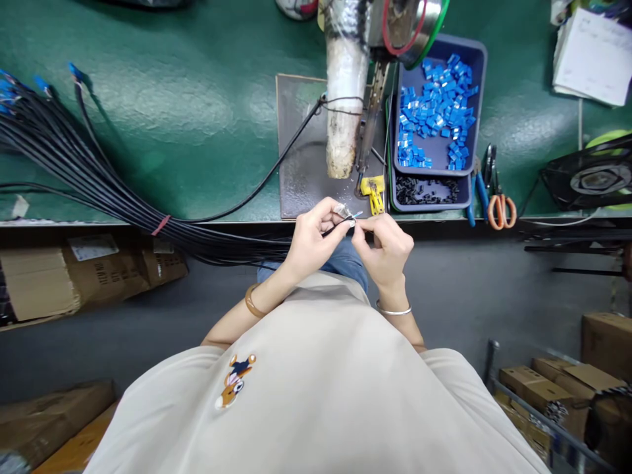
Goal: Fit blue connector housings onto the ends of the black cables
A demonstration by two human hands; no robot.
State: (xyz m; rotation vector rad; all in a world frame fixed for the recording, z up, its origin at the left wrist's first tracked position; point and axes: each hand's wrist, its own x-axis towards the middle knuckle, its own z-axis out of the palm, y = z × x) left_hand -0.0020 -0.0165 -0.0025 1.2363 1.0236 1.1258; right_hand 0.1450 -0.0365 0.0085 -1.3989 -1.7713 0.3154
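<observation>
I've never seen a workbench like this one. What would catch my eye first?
Probably the heap of bright blue connectors in the upper tray, right of center. Next, the thick bundle of black cables sweeping in from the left, tied with a red band. Then both hands, pinching a thin cable end at the bench's near edge.

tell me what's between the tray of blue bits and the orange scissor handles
Blue-handled pliers lie there on the green table, right beside the tray and just left of the orange scissor handles, as the head view shows.
</observation>
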